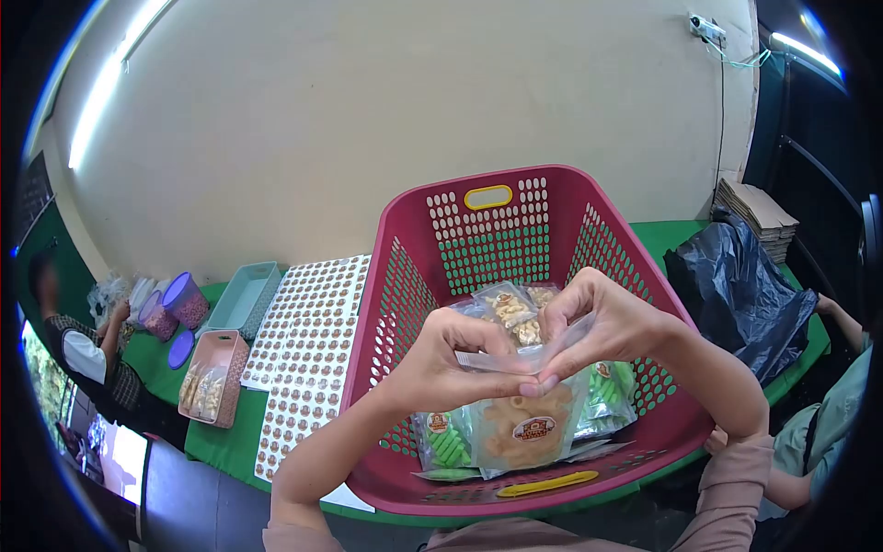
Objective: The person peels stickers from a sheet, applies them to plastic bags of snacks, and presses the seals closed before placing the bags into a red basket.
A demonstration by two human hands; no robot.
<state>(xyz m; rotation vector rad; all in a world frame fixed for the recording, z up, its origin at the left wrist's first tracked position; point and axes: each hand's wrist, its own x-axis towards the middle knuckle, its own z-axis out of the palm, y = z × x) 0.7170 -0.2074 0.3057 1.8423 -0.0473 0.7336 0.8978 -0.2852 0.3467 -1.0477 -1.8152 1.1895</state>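
Both my hands meet at the top edge of a clear snack pouch [526,428] that has a round brown label and pale curled snacks inside. My left hand [464,359] pinches the pouch's upper edge from the left, and my right hand [602,322] pinches it from the right, thumbs touching. The pouch hangs upright over a large maroon laundry basket [368,317]. Inside the basket lie packets of green snacks [607,391] and a packet of pale nut-like pieces [510,308]. My hands hide part of the basket's contents.
Sheets of round stickers [303,368] lie left of the basket on the green-covered table [235,451]. Further left are a pink basket [213,377], a teal tray [246,299] and purple-lidded tubs [184,299]. A black plastic bag [740,294] and stacked cardboard [759,216] stand right. People are at both sides.
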